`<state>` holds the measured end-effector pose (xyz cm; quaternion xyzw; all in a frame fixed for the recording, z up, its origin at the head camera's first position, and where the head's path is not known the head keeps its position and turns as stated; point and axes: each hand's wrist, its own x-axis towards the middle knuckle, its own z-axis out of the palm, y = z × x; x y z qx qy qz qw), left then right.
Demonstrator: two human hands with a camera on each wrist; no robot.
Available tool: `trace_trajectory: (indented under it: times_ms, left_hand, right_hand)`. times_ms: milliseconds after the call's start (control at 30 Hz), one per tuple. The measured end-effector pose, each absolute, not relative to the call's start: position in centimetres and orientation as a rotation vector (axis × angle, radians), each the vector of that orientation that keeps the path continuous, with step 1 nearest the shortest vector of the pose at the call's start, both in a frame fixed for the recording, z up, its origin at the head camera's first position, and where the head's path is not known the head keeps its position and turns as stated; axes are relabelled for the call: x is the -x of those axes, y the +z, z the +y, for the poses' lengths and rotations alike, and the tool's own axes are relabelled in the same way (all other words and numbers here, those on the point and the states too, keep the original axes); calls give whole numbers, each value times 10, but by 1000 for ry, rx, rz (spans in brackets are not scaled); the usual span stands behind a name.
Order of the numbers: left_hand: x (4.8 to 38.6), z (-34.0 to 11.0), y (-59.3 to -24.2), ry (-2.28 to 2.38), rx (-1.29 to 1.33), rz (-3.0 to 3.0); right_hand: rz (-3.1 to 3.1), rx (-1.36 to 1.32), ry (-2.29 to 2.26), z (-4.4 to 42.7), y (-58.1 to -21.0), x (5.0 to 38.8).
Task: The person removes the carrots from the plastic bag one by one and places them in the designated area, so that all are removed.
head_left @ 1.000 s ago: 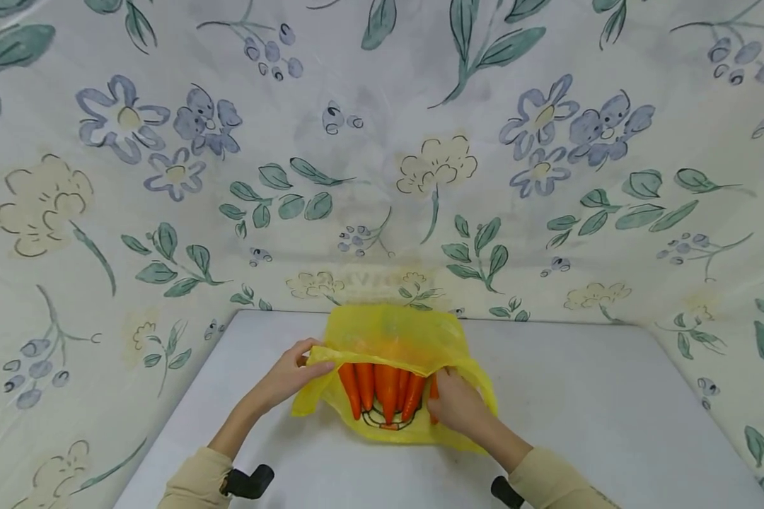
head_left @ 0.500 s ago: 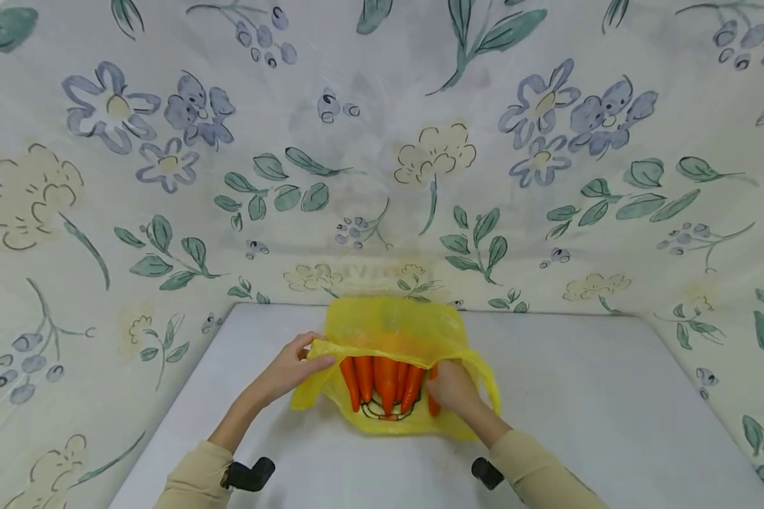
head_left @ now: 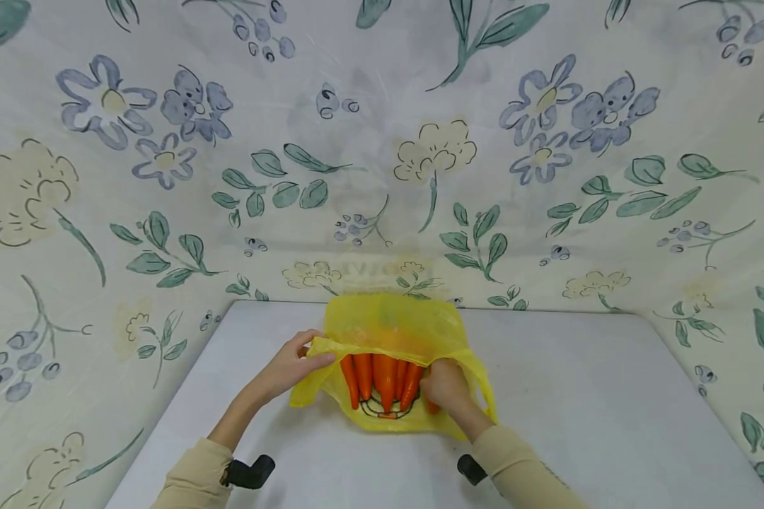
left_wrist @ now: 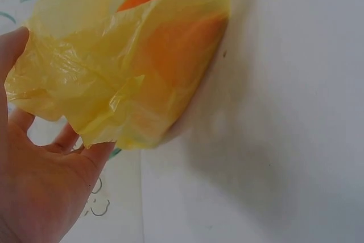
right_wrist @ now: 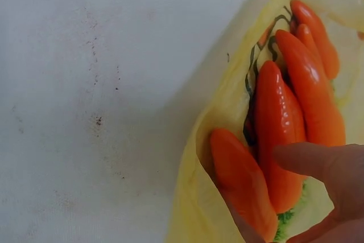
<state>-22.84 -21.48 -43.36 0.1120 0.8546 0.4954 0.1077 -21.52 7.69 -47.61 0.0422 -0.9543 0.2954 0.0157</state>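
A yellow plastic bag (head_left: 395, 314) lies on the white table with its mouth toward me. Several glossy orange carrots (head_left: 387, 378) rest inside, tips pointing at me; dark curved lines show below the tips. My left hand (head_left: 289, 367) pinches the bag's left edge, thumb on top, as the left wrist view shows with the left hand (left_wrist: 45, 180). My right hand (head_left: 448, 389) reaches inside the mouth at the right, over the outermost carrot (right_wrist: 242, 183). In the right wrist view its straight thumb (right_wrist: 307, 159) reaches over the neighbouring carrot (right_wrist: 277, 123), apart from the outermost one; the other fingers are mostly hidden.
The white table (head_left: 566, 396) extends on both sides of the bag. A floral sheet (head_left: 356, 141) hangs behind and at the sides. Black wrist devices (head_left: 251, 472) sit at both sleeves.
My right hand has moved slightly left and deeper into the bag's mouth, covering more of the outermost carrot. The left hand keeps its hold on the edge. The head view has tilted slightly.
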Motion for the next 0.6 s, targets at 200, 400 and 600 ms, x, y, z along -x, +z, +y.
trace_trajectory:
  times_ms: [200,400,600]
  left_hand:
    - [229,-215,-432,1452,-331,2516]
    - [230,-215,-434,1458,-342,2506]
    - [229,-213,-433,1458,-332,2506]
  right_hand:
    - [-2958,-206,797,75,-476,213]
    - [-2989,-186,714,74,-477,215]
    - [-3049,-80,709,72,-479,217]
